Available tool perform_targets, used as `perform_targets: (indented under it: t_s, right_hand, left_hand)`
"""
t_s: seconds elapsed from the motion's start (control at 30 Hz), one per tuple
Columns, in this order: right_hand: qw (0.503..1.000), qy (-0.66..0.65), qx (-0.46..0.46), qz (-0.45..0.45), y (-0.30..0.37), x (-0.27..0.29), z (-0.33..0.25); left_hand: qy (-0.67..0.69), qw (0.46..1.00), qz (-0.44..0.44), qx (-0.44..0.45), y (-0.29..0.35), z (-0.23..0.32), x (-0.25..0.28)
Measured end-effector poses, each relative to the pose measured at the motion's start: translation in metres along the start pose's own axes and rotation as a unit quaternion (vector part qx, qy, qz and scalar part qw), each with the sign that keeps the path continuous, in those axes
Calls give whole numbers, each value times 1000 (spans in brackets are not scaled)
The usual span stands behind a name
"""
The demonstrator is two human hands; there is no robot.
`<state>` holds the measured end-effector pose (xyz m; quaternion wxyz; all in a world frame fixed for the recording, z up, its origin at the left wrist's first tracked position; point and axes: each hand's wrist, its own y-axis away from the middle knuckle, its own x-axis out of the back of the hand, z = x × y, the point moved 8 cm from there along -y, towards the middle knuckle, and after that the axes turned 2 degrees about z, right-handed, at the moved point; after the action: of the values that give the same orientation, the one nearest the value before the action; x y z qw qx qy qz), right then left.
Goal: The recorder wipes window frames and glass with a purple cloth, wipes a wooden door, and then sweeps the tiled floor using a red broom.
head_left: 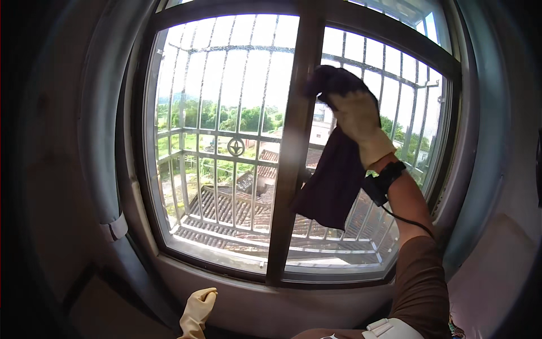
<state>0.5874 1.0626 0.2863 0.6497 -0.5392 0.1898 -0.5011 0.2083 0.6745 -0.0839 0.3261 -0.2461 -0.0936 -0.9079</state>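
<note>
My right hand (357, 116), in a cream rubber glove, is raised to the right pane of a sliding window (303, 130). It grips a dark cloth (333, 183), bunched around the fingers at the top against the glass and the middle frame bar. The rest of the cloth hangs down loosely in front of the pane. A black device with a cable is strapped to my right wrist. Low in the view, below the sill, my left hand (199, 308) wears the same kind of glove. Its fingers are curled closed, and nothing shows in them.
Gathered grey-blue curtains hang on both sides, the left curtain (101, 141) held by a pale tieback (114, 227). Beyond the glass stands a metal security grille (235, 147), with tiled roofs (226, 212) and trees outside. The window sill (220, 282) runs along the bottom.
</note>
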Motion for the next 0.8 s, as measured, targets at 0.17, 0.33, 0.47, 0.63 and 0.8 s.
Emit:
perform_targets:
  t_s: [0.17,0.33,0.47,0.63,0.8]
  right_hand:
    - [919,147,-336,142,51,42,194]
    - [922,125,-265,255,27,27,200]
    - [981,-11,-82,173,-81,34,64]
    - [988,67,38,135,-158,26,39]
    - [945,198,-209,155,-81,56,185]
  left_hand:
    - [54,996,51,39,-8,-47,33]
    - [34,996,51,60,-33,-49,53]
    - [85,995,51,11,-54,-21,41]
    - [65,997,-25,-16,-52,-6,29]
    - [55,997,2,60,-29,-32,55]
